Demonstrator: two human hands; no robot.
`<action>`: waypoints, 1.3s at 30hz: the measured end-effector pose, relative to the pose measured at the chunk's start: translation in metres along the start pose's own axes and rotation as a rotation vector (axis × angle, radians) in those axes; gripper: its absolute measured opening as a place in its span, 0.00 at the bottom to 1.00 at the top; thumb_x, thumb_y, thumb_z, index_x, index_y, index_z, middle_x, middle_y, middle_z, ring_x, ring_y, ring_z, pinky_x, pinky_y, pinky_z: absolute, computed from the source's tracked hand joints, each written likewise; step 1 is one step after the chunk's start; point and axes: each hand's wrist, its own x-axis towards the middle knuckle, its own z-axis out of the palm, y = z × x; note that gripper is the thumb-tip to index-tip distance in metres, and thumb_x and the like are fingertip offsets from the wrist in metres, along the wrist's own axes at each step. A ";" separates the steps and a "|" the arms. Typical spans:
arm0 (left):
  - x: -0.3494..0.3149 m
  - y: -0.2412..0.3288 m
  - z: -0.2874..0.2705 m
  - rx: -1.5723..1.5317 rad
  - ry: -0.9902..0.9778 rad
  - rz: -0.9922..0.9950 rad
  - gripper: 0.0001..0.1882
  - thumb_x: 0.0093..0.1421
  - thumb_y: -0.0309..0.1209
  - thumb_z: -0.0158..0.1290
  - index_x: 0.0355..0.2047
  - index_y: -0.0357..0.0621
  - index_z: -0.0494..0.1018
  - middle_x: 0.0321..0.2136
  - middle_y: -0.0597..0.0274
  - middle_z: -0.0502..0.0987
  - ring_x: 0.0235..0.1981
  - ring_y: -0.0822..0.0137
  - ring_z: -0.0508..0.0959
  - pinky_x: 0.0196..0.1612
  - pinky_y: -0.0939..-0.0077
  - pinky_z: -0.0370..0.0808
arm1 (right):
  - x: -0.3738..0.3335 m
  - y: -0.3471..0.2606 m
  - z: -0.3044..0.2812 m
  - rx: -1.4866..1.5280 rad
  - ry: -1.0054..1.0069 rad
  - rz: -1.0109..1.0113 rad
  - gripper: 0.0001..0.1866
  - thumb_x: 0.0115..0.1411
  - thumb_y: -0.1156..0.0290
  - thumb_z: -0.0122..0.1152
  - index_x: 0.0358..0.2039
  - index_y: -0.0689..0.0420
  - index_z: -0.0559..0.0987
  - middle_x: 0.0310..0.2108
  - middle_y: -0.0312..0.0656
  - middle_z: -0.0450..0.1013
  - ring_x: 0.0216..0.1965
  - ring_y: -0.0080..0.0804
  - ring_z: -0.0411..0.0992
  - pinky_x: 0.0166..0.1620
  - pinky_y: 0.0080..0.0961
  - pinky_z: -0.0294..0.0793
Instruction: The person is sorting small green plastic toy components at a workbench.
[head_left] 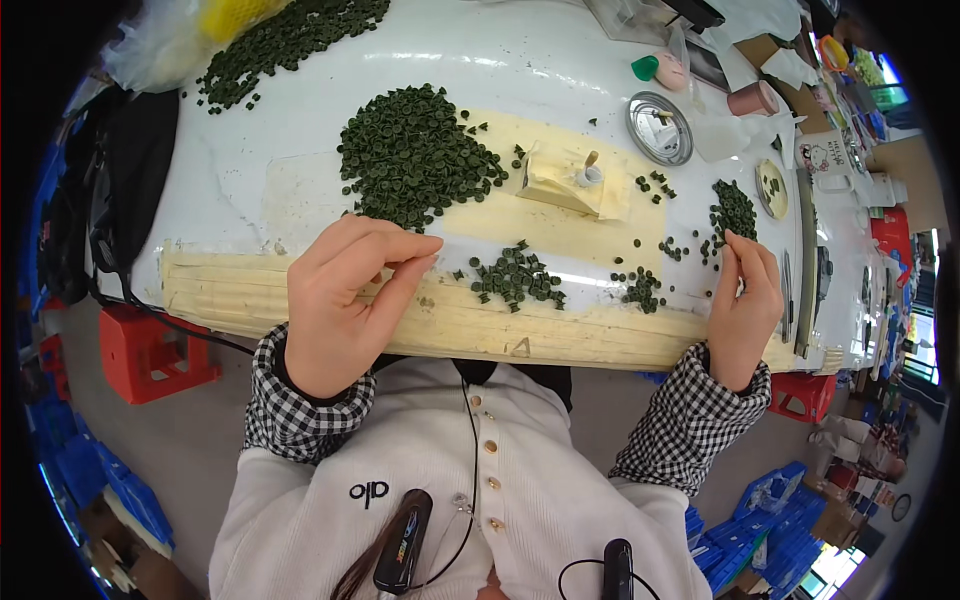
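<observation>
My left hand (345,295) is above the table's near edge, thumb and forefinger pinched together. Whatever may be between its fingertips is too small to make out. Just beyond it lies a large heap of small dark green cone-like parts (415,155). On the right, my right hand (745,305) is closed too, fingertips at the lower edge of a smaller green pile (733,208); what they pinch, if anything, is hidden. Between the hands, a tape-covered block (570,185) with a short upright peg stands on a cream taped patch. Nearer me sits a loose cluster of green parts (516,278).
Another green heap (290,45) spreads at the far left beside a clear bag. A round metal tin lid (660,128) and a small round dish (771,188) lie at the right. Cream tape (460,325) covers the front edge. Red stools (155,355) stand below.
</observation>
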 end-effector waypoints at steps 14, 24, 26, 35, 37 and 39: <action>0.001 0.000 0.007 -0.035 0.004 -0.005 0.08 0.51 0.16 0.57 0.32 0.38 0.79 0.26 0.61 0.76 0.25 0.72 0.73 0.22 0.82 0.67 | 0.004 0.009 -0.004 0.013 -0.224 0.125 0.12 0.60 0.74 0.55 0.43 0.64 0.76 0.40 0.49 0.72 0.35 0.42 0.72 0.38 0.29 0.71; 0.001 0.001 0.008 -0.050 0.001 -0.027 0.07 0.51 0.16 0.57 0.32 0.38 0.79 0.25 0.61 0.76 0.24 0.72 0.72 0.22 0.82 0.67 | -0.016 -0.037 -0.003 0.267 -0.273 -0.074 0.11 0.53 0.81 0.60 0.38 0.63 0.78 0.38 0.47 0.73 0.37 0.41 0.72 0.40 0.28 0.71; 0.001 0.000 0.007 -0.047 0.000 -0.029 0.07 0.51 0.17 0.57 0.32 0.38 0.79 0.25 0.61 0.76 0.25 0.72 0.73 0.22 0.82 0.67 | -0.016 -0.049 -0.004 0.316 -0.282 -0.126 0.10 0.52 0.82 0.60 0.37 0.63 0.79 0.36 0.46 0.74 0.37 0.41 0.71 0.40 0.29 0.71; 0.000 -0.001 0.005 -0.014 0.010 -0.039 0.07 0.52 0.17 0.56 0.32 0.36 0.78 0.27 0.60 0.76 0.23 0.74 0.71 0.26 0.83 0.67 | -0.004 -0.063 0.005 0.246 -0.197 -0.219 0.06 0.48 0.80 0.64 0.29 0.62 0.79 0.27 0.42 0.71 0.32 0.40 0.68 0.36 0.31 0.68; 0.000 -0.003 0.003 0.020 0.044 -0.038 0.07 0.51 0.17 0.57 0.32 0.36 0.78 0.27 0.60 0.76 0.23 0.74 0.70 0.26 0.83 0.67 | -0.004 -0.070 0.009 0.224 -0.228 -0.255 0.05 0.48 0.79 0.64 0.27 0.62 0.78 0.26 0.42 0.70 0.32 0.40 0.67 0.36 0.32 0.68; 0.002 -0.003 0.000 0.092 0.079 -0.037 0.07 0.50 0.18 0.58 0.31 0.37 0.78 0.26 0.60 0.76 0.25 0.68 0.73 0.28 0.79 0.69 | -0.004 -0.072 0.013 0.188 -0.235 -0.272 0.05 0.47 0.79 0.64 0.25 0.61 0.76 0.26 0.41 0.70 0.32 0.40 0.67 0.36 0.33 0.67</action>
